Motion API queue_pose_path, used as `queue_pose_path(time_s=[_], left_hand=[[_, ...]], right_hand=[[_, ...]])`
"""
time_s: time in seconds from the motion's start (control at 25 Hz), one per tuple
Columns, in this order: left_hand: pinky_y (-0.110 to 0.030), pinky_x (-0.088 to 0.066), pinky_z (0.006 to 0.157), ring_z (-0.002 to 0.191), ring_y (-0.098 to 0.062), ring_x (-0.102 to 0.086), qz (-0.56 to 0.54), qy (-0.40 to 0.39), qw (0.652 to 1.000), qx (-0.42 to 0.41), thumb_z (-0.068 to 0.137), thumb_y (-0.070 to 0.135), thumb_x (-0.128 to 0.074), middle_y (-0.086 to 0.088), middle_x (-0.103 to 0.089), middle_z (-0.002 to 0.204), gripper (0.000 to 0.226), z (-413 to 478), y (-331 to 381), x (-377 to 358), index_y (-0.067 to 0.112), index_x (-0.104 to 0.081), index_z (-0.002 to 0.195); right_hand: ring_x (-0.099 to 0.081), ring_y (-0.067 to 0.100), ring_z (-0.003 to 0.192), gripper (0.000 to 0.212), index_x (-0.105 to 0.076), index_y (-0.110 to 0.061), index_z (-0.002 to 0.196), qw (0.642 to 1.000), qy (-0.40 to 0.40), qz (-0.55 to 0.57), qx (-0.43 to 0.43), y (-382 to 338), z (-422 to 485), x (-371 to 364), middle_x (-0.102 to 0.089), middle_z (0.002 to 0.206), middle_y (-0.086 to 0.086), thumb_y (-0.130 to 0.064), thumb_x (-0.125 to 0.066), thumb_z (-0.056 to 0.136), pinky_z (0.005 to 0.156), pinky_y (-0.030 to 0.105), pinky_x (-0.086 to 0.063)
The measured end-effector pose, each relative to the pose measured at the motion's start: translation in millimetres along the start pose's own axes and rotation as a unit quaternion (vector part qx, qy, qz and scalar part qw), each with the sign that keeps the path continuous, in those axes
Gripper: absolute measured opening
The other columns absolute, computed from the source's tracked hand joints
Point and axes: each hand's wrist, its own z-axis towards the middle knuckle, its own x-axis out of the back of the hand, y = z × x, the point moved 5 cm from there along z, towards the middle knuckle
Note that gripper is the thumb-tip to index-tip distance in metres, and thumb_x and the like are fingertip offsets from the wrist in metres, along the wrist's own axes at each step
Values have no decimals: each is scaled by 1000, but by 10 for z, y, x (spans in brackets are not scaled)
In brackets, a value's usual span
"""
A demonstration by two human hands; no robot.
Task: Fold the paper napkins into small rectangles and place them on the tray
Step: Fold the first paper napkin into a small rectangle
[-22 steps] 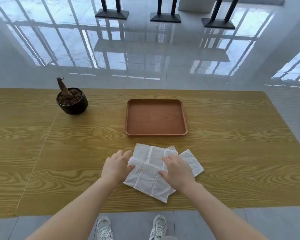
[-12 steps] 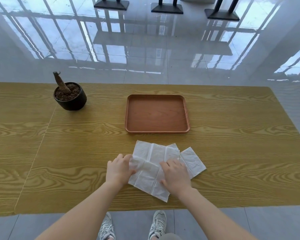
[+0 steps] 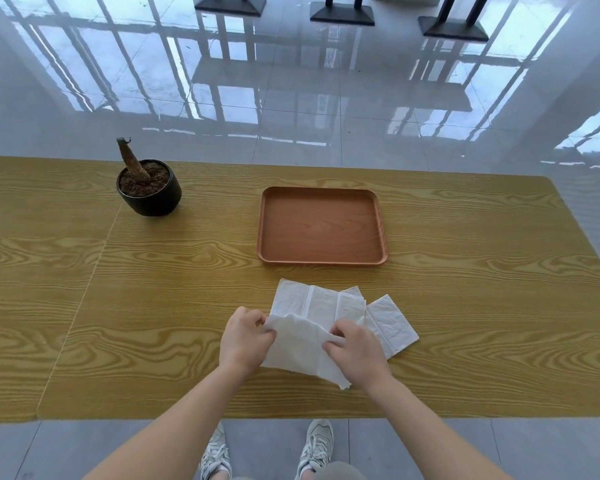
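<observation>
A white paper napkin is lifted off a small pile near the table's front edge. My left hand pinches its left edge and my right hand pinches its right edge, so the sheet sags between them. Under it lies another unfolded napkin, creased into panels. A further napkin sticks out to the right of the pile. The brown wooden tray sits just beyond the pile with nothing in it.
A black pot with soil and a bare stump stands at the back left of the yellow wood-grain table. Glossy tiled floor and dark table bases lie beyond. My shoes show below the front edge.
Both hands went from pressing flat on the pile to pinching the top napkin's edges and raising it off the pile. The camera view has shifted slightly.
</observation>
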Motion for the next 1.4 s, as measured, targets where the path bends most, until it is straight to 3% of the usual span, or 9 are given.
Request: queue_pose_path(time_s=[0.2, 0.36, 0.56, 0.68, 0.76, 0.88, 1.0, 1.12, 1.4], left_hand=[[-31, -39, 56, 59, -14, -49, -139, 42, 988, 51, 79, 16, -74, 6, -56, 60, 18, -76, -280, 399, 13, -60, 68], [-31, -45, 60, 61, -13, -57, -193, 91, 974, 79, 80, 13, -74, -1, -66, 67, 12, -135, -609, 862, 14, -65, 73], [-40, -54, 68, 71, -21, -66, -202, 128, 963, 121, 82, 15, -75, -1, -72, 75, 8, -52, -1039, 1263, 18, -69, 80], [-43, -57, 74, 74, -20, -66, -161, 137, 966, 148, 83, 18, -74, 3, -70, 78, 6, 63, -1222, 1330, 18, -68, 86], [-41, -56, 79, 86, -19, -65, -112, 132, 975, 141, 84, 23, -73, 4, -69, 94, 25, 81, -1280, 1310, 19, -65, 108], [-41, -49, 96, 120, -26, -52, 84, 162, 983, 30, 88, 29, -67, -8, -54, 130, 54, -5, -1351, 1256, 19, -48, 138], [-50, -23, 121, 152, -31, -19, 236, 117, 960, -95, 98, 41, -48, -11, -27, 162, 58, -77, -1462, 1080, 23, -35, 151], [-50, 2, 123, 154, -20, 10, 279, 68, 953, -95, 99, 58, -20, 1, 2, 168, 68, -61, -1668, 903, 27, -10, 159], [-55, -5, 121, 155, -23, 0, 290, 85, 948, -100, 98, 56, -29, -2, -5, 168, 71, -45, -1766, 804, 23, -15, 159]], right_hand=[[-55, 15, 68, 16, -61, -11, 78, 990, -30, 136, -29, -249, 147, 14, -61, 73, 4, -21, -72, 83, 63, 33, -43], [-60, 17, 72, 14, -65, -8, 83, 977, -78, 194, -32, -698, 396, -279, -63, 77, 3, -17, -75, 81, 68, 39, -52], [-62, 19, 75, 11, -64, -14, 80, 979, -111, 168, -30, -1210, 684, -728, -66, 81, 7, -17, -74, 81, 76, 47, -58], [-63, 19, 72, 13, -61, -17, 75, 984, -118, 127, -28, -1368, 794, -946, -66, 76, 1, -16, -73, 80, 75, 46, -58], [-66, 23, 75, 10, -64, -12, 82, 987, -125, 100, -34, -1388, 823, -1040, -68, 80, 3, -18, -72, 81, 69, 44, -56], [-58, 18, 70, 23, -60, -7, 86, 990, -123, 49, -40, -1318, 824, -1076, -62, 78, 0, -28, -70, 83, 62, 35, -46], [-65, 13, 74, 17, -62, -20, 86, 990, -107, 68, -68, -1207, 752, -1019, -68, 84, -7, -31, -75, 84, 64, 33, -55], [-73, 16, 72, 12, -66, -19, 88, 985, -103, 101, -100, -1155, 687, -1010, -73, 86, -2, -22, -77, 84, 67, 42, -64], [-71, 21, 52, 10, -65, -14, 87, 977, -95, 170, -82, -1432, 581, -1099, -72, 77, 9, -18, -74, 86, 48, 35, -59]])
